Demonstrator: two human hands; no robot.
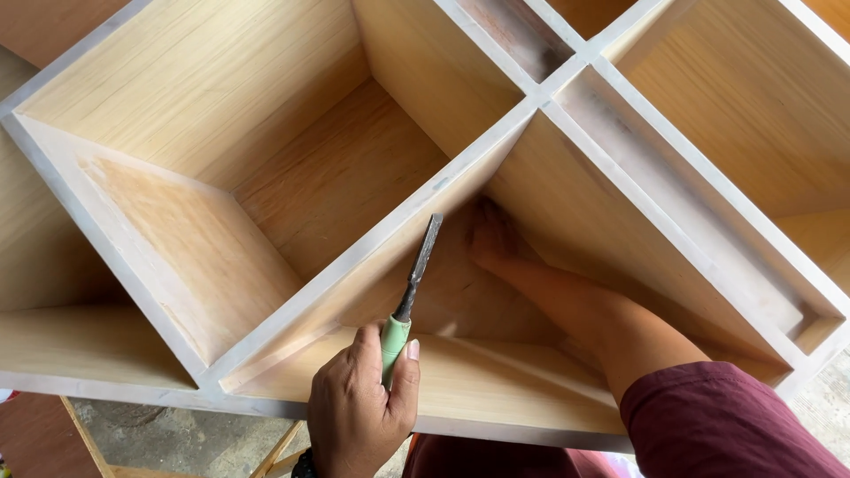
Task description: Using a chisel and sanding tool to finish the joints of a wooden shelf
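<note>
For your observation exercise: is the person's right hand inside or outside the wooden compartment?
Inside. The right hand reaches deep into the compartment, fingers at its back corner, while the left hand holds a chisel at the edge.

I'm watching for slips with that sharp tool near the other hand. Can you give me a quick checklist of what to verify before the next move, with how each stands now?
1. Left hand closed firmly on the green handle: ok.
2. Chisel blade lies along the pale edge of the divider, tip up: ok.
3. Right hand away from the blade: not ok, it lies flat inside the compartment just beside the tip.
4. Wooden shelf unit held steady: cannot tell, its support is out of view.
5. Blade's sharp edge: cannot tell, too small.
6. Maroon sleeve away from the tool: ok.
</note>
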